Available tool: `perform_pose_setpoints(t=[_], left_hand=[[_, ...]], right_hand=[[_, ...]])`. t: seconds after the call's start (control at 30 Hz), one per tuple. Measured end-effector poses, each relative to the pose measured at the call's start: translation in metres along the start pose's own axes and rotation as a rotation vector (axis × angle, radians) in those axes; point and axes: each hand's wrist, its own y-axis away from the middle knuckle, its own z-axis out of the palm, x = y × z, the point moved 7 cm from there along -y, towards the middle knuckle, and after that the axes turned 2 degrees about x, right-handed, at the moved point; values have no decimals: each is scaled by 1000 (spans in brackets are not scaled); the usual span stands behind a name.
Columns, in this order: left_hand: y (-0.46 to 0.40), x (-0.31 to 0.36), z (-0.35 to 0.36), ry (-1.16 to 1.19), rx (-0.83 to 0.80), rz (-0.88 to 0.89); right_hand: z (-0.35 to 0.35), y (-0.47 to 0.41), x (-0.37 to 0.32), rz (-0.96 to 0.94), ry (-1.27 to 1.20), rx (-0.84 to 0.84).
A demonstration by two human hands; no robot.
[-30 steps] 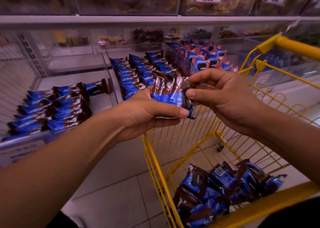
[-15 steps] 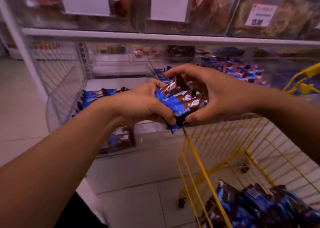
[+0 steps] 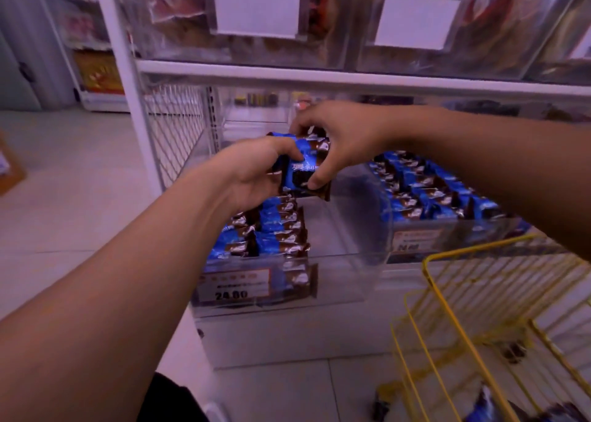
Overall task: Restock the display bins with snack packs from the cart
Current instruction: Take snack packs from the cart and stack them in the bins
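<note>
A bunch of blue and brown snack packs [image 3: 303, 168] is held above the left clear display bin [image 3: 335, 280]. My left hand [image 3: 252, 172] grips the bunch from the left side. My right hand [image 3: 342, 140] pinches its right edge between thumb and fingers. Rows of the same packs [image 3: 268, 229] lie in the left part of that bin, below my hands. A second bin [image 3: 447, 236] to the right holds more packs [image 3: 425, 188]. The yellow wire cart [image 3: 479, 309] stands at the lower right with a few packs [image 3: 486, 409] at its bottom.
A white shelf edge [image 3: 351, 79] runs just above the bins, with clear boxes of other goods and blank labels [image 3: 256, 5] over it. A wire mesh panel [image 3: 172, 133] closes the shelf's left end. Tiled floor [image 3: 64, 197] lies to the left.
Both hands have carried the bunch of packs from over the cart leftward to above the left bin. The view has swung left and the cart now sits at the lower right.
</note>
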Motion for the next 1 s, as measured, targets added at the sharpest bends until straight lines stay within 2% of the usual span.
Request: perform_pose_setpoints(t=[0.17,0.23,0.3,0.37,0.43,0.5,0.57,0.8,0.9,1.0], left_hand=[[-13,-7,-8,-16,-30,-45],[-19,-9,-17,-159,11,-59],[-26,-7,-33,-353,127,-43],[-29,0,-43,-659,233,74],[-31,-11,-37,-1146,158,119],[-33,-41,-31,-1571,-15,-5],[-36,-60,-34,-1774,-135,-135],[-31,-66,-39,-1776,-146,-253],[-26,-64,-35,-1766,-175,-254],[-23,-64,-30,-1771,-190,-256]], right_hand=[[18,-23,1,-26,26,-83],[24,-25,8,4,-25,-140],[26,-30,22,70,6,-195],[30,-38,39,166,122,-273],[39,-46,49,241,296,-358],[57,-56,52,269,418,-422],[75,-65,52,296,451,-480],[104,-60,52,254,375,-574],[118,-54,58,200,610,-593],[131,-48,64,233,726,-636]])
